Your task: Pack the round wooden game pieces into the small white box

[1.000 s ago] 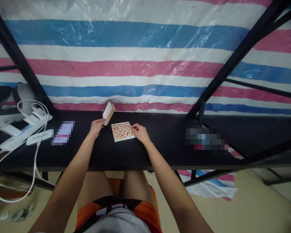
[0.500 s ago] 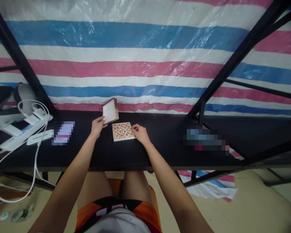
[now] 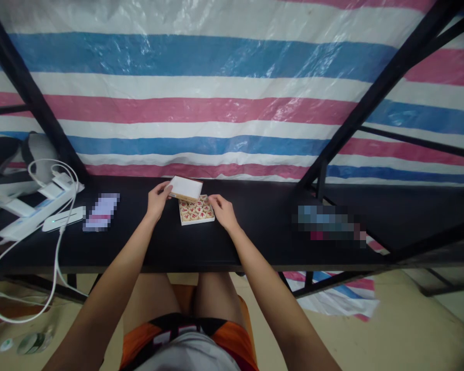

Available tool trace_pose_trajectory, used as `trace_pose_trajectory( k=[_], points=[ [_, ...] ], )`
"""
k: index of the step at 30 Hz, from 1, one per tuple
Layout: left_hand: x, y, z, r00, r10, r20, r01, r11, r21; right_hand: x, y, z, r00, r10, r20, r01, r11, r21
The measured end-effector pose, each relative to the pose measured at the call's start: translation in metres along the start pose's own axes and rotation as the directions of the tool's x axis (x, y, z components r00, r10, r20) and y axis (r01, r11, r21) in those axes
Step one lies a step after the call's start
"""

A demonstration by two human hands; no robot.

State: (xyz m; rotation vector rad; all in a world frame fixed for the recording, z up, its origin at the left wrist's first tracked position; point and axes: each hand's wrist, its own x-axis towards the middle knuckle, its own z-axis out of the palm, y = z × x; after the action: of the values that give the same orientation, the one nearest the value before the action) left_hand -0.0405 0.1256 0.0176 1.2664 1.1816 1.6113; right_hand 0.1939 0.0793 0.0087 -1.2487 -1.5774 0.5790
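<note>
My left hand [image 3: 158, 202] grips a shallow box lid [image 3: 186, 186] by its left end, thumb on the pale inner face. Tilted, the lid hangs over the back part of an open white box [image 3: 197, 222] on the black table and hides some of the contents. Rows of round Chinese chess pieces [image 3: 192, 210] with red characters fill that box. At the box's right side, near the back corner, my right hand [image 3: 222, 210] has its fingers curled together against the edge; the fingertips are partly hidden.
On the left lie a white power strip [image 3: 42, 206] with looped cables, a white flat device [image 3: 64, 218] and a blurred phone-like item [image 3: 101, 212]. A blurred object [image 3: 328, 222] lies on the right. Black metal frame bars [image 3: 355, 118] and a striped sheet [image 3: 201, 111] stand behind.
The lid has swung down and to the right, from beside the box to over its back rows. My right hand has shifted slightly toward the back corner; the box stays put.
</note>
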Motion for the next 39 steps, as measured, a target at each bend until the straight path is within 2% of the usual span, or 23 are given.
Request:
trace_pose_trajectory(
  k=[4,9,12,15,17,20,24,27,29,31,35,39],
  points=[
    [-0.006,0.004,0.007,0.990,0.118,0.074,-0.117,0.993,-0.013,-0.001,-0.001,0.001,0.998,-0.048,0.028,0.047,0.998,0.045],
    [-0.012,0.005,0.013,0.966,0.192,0.170,-0.197,0.980,0.013,0.000,0.005,0.003,0.993,-0.117,-0.016,0.117,0.992,0.040],
    [-0.016,0.005,0.013,0.951,0.215,0.221,-0.252,0.955,0.157,0.001,0.007,0.006,0.985,-0.170,-0.015,0.171,0.985,0.035],
    [-0.021,0.006,0.012,0.951,0.172,0.256,-0.260,0.893,0.367,0.001,0.007,0.007,0.976,-0.213,-0.037,0.213,0.977,0.008],
    [-0.024,0.007,0.011,0.944,0.158,0.290,-0.276,0.861,0.428,0.001,0.006,0.006,0.972,-0.229,-0.055,0.229,0.973,-0.006],
    [-0.024,0.009,0.010,0.908,0.217,0.359,-0.371,0.813,0.448,0.000,0.005,0.003,0.977,-0.201,-0.075,0.201,0.980,-0.010],
    [-0.023,0.010,0.009,0.865,0.312,0.392,-0.491,0.683,0.540,-0.002,0.005,0.002,0.989,-0.134,-0.065,0.132,0.991,-0.034],
    [-0.024,0.010,0.010,0.846,0.343,0.408,-0.531,0.611,0.586,-0.003,0.005,0.002,0.981,-0.140,-0.136,0.137,0.990,-0.027],
    [-0.026,0.011,0.010,0.852,0.346,0.393,-0.520,0.641,0.564,-0.003,0.004,0.002,0.969,-0.148,-0.197,0.147,0.989,-0.016],
    [-0.027,0.011,0.011,0.871,0.331,0.364,-0.483,0.715,0.505,-0.004,0.003,0.001,0.963,-0.172,-0.206,0.174,0.985,-0.010],
    [-0.027,0.010,0.010,0.888,0.309,0.341,-0.431,0.816,0.385,-0.005,0.002,-0.002,0.957,-0.259,-0.131,0.267,0.963,0.047],
    [-0.022,0.006,0.010,0.896,0.251,0.367,-0.373,0.873,0.314,-0.001,0.009,-0.003,0.973,-0.214,-0.082,0.221,0.970,0.102]
  ],
)
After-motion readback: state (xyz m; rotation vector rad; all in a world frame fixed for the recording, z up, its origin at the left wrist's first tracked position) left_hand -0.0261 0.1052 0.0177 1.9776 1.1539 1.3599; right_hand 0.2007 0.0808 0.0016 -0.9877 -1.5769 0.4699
